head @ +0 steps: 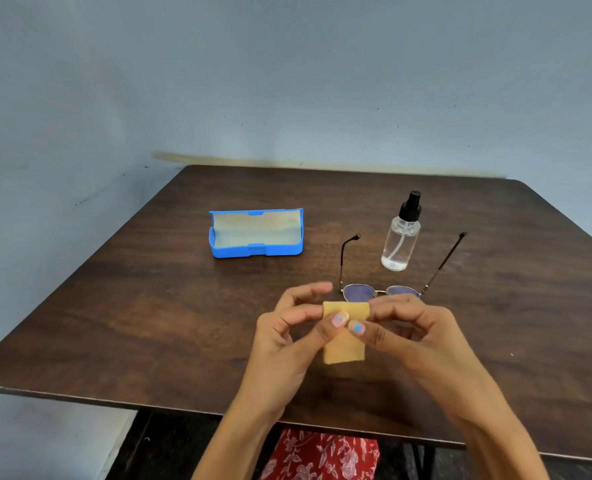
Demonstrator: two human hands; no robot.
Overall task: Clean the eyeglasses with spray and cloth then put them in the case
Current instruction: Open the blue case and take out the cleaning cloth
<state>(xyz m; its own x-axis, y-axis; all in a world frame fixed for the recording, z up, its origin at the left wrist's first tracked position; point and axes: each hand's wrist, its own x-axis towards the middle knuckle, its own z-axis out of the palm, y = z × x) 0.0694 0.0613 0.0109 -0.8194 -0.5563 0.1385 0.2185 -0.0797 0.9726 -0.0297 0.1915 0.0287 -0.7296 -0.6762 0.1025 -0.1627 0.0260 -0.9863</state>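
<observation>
A small tan cloth [345, 344] hangs folded above the table, pinched at its top edge between the thumbs and fingers of my left hand [287, 330] and my right hand [409, 323]. Just behind the hands, the metal-framed eyeglasses [360, 292] with tinted lenses lie on the table, their arms unfolded and pointing away from me. A clear spray bottle [401, 237] with a black pump top stands upright between the two arms. The blue glasses case [256, 233] lies open at the left, nothing inside it.
The dark wooden table [149, 306] stands against a grey-blue wall. Its front edge runs close below my forearms, and red patterned fabric [322, 455] shows under it.
</observation>
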